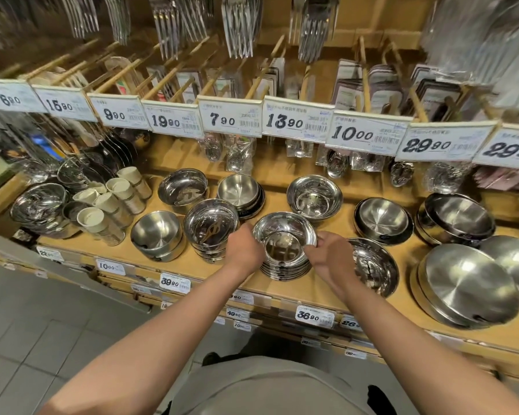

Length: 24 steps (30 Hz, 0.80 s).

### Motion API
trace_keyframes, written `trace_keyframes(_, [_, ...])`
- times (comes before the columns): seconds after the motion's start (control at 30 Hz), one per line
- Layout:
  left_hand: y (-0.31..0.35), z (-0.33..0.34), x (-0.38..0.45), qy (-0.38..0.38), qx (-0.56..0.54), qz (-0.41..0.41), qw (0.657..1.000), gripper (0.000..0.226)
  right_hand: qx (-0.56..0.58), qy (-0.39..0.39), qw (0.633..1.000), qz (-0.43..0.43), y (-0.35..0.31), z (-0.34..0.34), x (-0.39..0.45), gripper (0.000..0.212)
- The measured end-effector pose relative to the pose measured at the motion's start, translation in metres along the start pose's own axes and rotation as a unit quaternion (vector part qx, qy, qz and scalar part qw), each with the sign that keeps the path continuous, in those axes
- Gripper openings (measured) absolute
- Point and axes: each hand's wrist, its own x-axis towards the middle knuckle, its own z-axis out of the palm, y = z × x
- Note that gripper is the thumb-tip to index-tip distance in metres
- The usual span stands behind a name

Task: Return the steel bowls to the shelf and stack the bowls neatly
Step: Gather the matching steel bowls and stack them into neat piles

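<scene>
On the wooden shelf [336, 283], near its front edge, a stack of steel bowls [285, 259] stands between the two hands. The left hand [244, 248] grips the left side of the stack, fingers curled round the rim of the top bowl [284, 235]. The right hand [327, 254] grips the right side, fingertips pinching the same rim. The top bowl sits slightly tilted in the stack, nested in the bowls below. Each bowl is polished steel with a flared rim and a flat mirror base; the rims below show as tight rings. Both forearms reach forward from the near edge, wrists level, palms turned inward toward the stack. Just left of the left hand stands a taller bowl stack [211, 227]. Just right of the right hand lies a shallow steel dish [375, 269], partly hidden by the wrist. Price tags [285, 122] hang above.
</scene>
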Motion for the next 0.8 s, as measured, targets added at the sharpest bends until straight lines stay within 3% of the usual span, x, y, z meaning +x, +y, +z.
trace_keyframes(0.27, [-0.001, -0.001, -0.002, 0.016, 0.000, 0.005, 1.000, 0.030, -0.028, 0.024, 0.999, -0.031, 0.001, 0.002, -0.002, 0.016])
trace_keyframes(0.4, [0.002, -0.004, -0.004, 0.011, 0.003, 0.004, 1.000, 0.036, -0.020, 0.028, 0.998, -0.045, 0.002, 0.001, -0.005, 0.029])
trace_keyframes(0.53, [0.004, -0.006, -0.004, 0.000, 0.018, 0.018, 1.000, 0.031, 0.011, 0.012, 1.000, -0.018, 0.001, -0.008, 0.002, 0.037])
trace_keyframes(0.67, [0.007, -0.012, -0.011, 0.021, 0.039, 0.065, 0.997, 0.031, 0.023, 0.078, 0.996, 0.044, 0.000, -0.037, 0.032, 0.039])
trace_keyframes(0.8, [0.013, -0.025, -0.016, 0.040, 0.044, 0.096, 0.994, 0.039, 0.024, 0.076, 0.993, 0.082, 0.005, -0.053, 0.068, 0.040])
